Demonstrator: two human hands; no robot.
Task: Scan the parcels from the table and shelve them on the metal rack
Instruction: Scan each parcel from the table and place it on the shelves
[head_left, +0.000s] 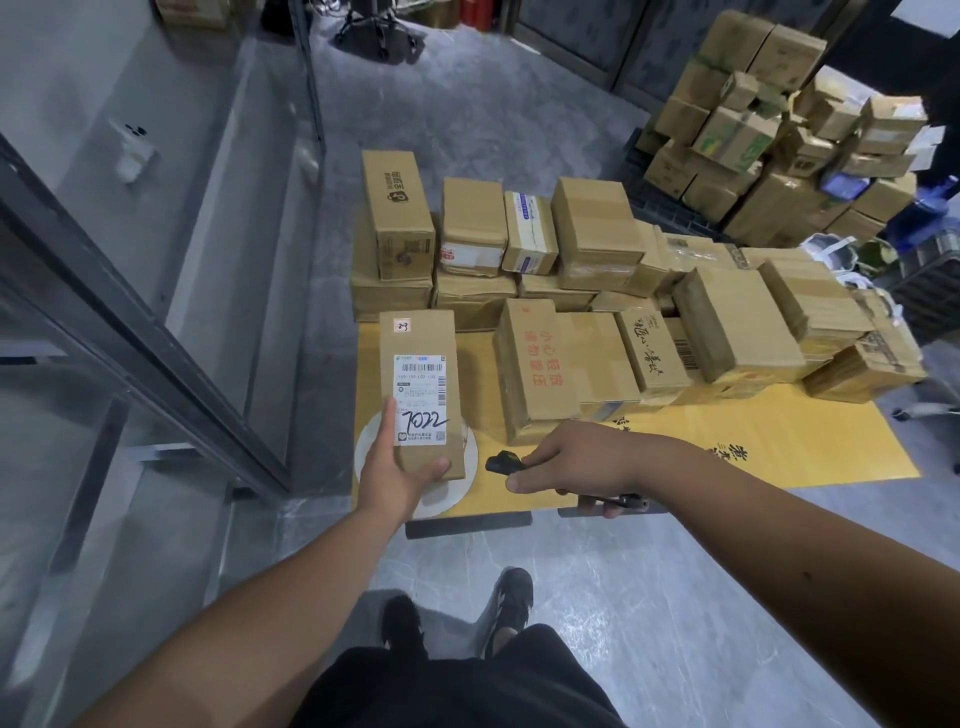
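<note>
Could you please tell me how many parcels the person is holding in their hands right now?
1: a narrow brown cardboard parcel with a white shipping label, gripped by the left hand above the yellow table. The right hand holds a black handheld scanner.

This is a parcel sorting or storage room. A low yellow-topped bench (779, 441) carries dozens of taped brown cardboard parcels (571, 291), several with printed shipping labels and barcodes. Beyond the bench, to its far right, a tall loose heap of more cardboard cartons (769, 130) sits on the grey concrete floor (493, 119). Left of the bench stands a dark grey metal rack (119, 332).
</note>
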